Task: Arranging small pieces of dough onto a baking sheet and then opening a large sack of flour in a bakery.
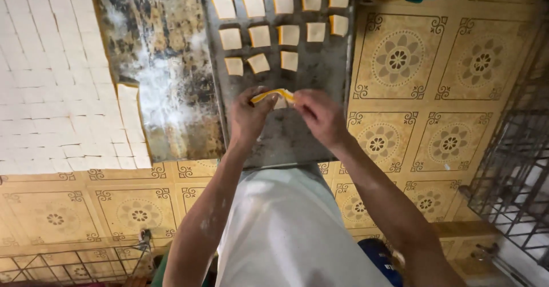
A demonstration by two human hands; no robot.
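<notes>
My left hand [247, 117] and my right hand [320, 114] meet over the near half of a dark metal baking tray [286, 141] that lies on the floor. Between their fingertips they pinch a thin square of pale dough [274, 95] with a yellow edge, folded up between them. On the far half of the tray lie several flat dough squares [259, 35] in three rows. My white apron hangs below my arms.
A floured dark board [166, 92] lies left of the tray. On it rests a big sheet of white dough [51, 75] cut into a grid of small squares. The floor has yellow patterned tiles [400, 58]. A metal grille [514, 167] stands at the right.
</notes>
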